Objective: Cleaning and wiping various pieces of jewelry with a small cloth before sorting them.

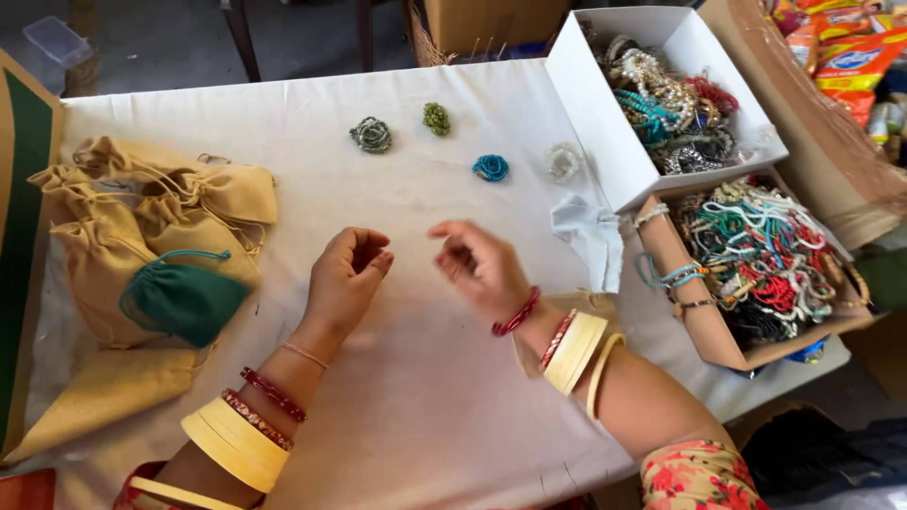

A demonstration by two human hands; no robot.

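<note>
White cloth covers the worktop [425, 397] — both hands hover mid-surface, left hand [348, 274] with fingers loosely curled, right hand [482, 264] half-curled, neither gripping anything. Nearest, toward the far edge, lies a round teal beaded coil [490, 168] — no clear long axis.

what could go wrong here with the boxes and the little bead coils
The brown cardboard box, heaped with bead strings, sits at the table's right edge and strands hang over its wall; a brush from the right hand might tip it. The four small bead coils lie loose on the white cloth and may unwind.
</note>
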